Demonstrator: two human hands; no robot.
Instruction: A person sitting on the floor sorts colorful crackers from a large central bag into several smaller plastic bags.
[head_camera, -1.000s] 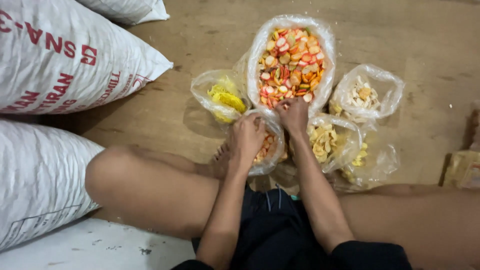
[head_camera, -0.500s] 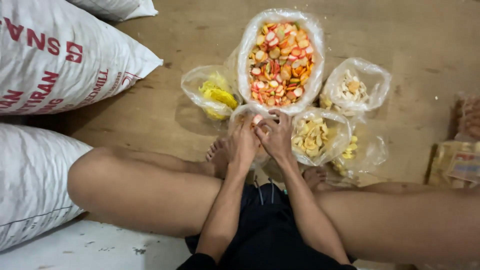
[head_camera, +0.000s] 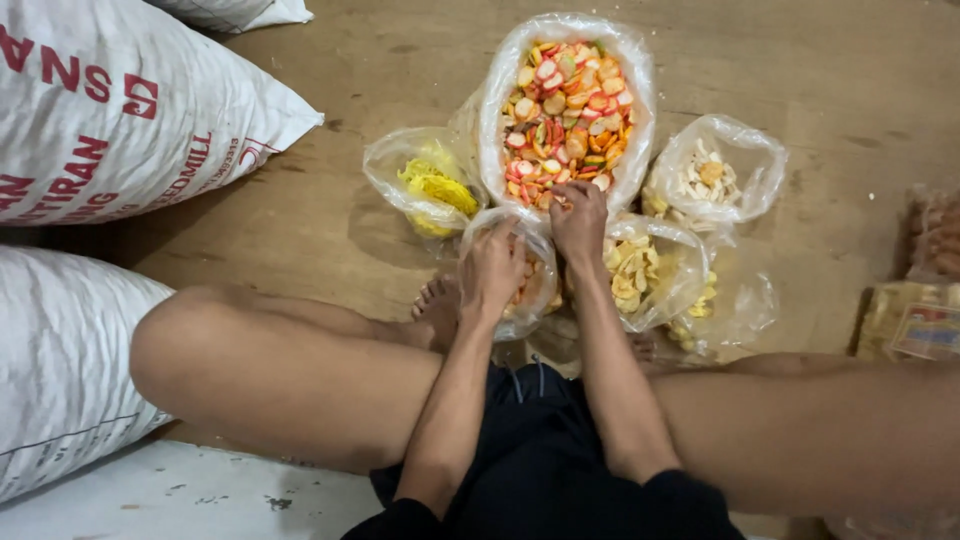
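I sit cross-legged on a wooden floor. My left hand (head_camera: 492, 270) grips the rim of a small clear plastic bag (head_camera: 528, 300) holding orange crackers, just in front of my feet. My right hand (head_camera: 580, 220) reaches into the near end of a large clear bag (head_camera: 566, 100) full of red, orange, green and yellow round crackers, its fingers closed among them. Whether it holds any I cannot tell for sure.
A bag of yellow crackers (head_camera: 428, 185) lies left of the large bag. Bags of pale crackers (head_camera: 715, 175) and yellow chips (head_camera: 640, 275) lie to the right. Two big white woven sacks (head_camera: 110, 110) (head_camera: 60, 380) lie at left. Packaged goods (head_camera: 915, 320) sit at the right edge.
My right hand drew back to the small bag half a second ago and has now gone forward into the large cracker bag again. My left hand stayed on the small bag.
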